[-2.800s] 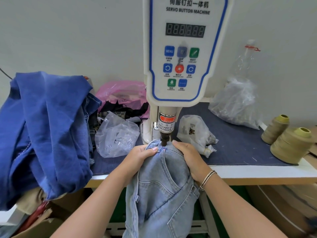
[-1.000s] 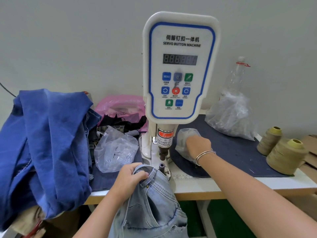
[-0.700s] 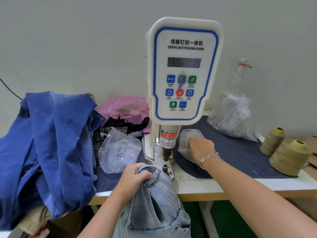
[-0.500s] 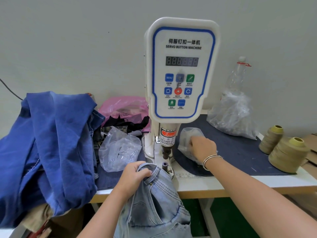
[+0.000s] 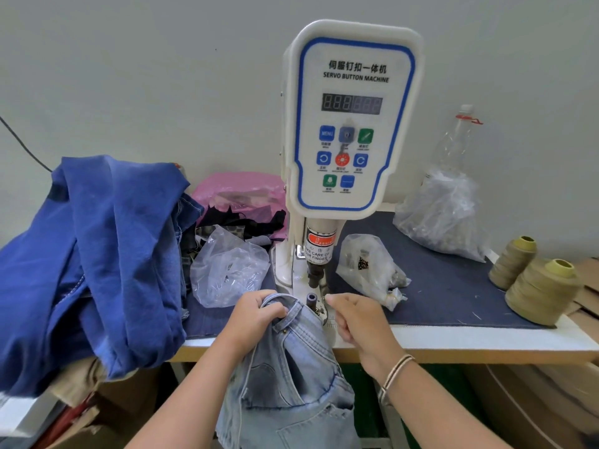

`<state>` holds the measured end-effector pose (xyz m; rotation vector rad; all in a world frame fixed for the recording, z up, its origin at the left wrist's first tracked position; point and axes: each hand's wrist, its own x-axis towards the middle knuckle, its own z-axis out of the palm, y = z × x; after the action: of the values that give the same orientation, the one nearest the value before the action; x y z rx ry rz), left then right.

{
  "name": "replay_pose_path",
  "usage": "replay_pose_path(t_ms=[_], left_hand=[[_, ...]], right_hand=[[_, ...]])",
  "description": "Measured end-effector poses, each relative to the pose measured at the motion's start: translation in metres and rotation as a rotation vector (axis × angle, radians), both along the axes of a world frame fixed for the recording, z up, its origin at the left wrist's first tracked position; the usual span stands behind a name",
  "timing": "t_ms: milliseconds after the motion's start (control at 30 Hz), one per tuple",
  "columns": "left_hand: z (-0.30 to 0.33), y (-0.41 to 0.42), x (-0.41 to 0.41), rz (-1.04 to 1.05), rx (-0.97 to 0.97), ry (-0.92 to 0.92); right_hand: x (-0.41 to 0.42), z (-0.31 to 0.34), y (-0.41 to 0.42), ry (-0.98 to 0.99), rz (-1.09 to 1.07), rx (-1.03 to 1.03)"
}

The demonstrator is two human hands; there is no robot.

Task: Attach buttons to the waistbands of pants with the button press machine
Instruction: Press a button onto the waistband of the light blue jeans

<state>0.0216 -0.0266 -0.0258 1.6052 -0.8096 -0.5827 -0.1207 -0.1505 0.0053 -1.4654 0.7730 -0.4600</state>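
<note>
left hand [image 5: 251,320]: fingers curled tight round the waistband of the light jeans [image 5: 291,374], bunched just left of the lower die post [image 5: 311,300]
right hand [image 5: 358,319]: fingers curled in, thumb and forefinger tips together by the die, can't make out anything in them
jeans: hanging off the surface [image 5: 453,338] edge
machine [image 5: 351,124]: press head right above the die
small clear bag [image 5: 369,270]: dark metal bits inside
crumpled bag [image 5: 227,270]: contents unclear
big bag [image 5: 444,215]: full of pale bits
pink bag [image 5: 240,192]: dark scraps spilling out
</note>
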Motion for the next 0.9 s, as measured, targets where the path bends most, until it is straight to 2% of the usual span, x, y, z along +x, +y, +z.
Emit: replay_pose_path(t_ms=[133,333,733,900], left_hand=[[-0.001,0.000,-0.001,0.007,-0.001,-0.005],[-0.002,-0.001,0.001,0.010,0.004,-0.009],[-0.002,-0.001,0.001,0.002,-0.004,-0.031],[-0.004,-0.003,0.000,0.013,-0.013,-0.048]], right_hand=[[0.004,0.007,0.007,-0.033,0.025,0.264],[0.014,0.015,0.008,-0.040,0.055,0.428],[0.010,0.022,0.013,-0.190,0.068,0.911],[0.008,0.028,0.023,-0.287,0.000,1.001]])
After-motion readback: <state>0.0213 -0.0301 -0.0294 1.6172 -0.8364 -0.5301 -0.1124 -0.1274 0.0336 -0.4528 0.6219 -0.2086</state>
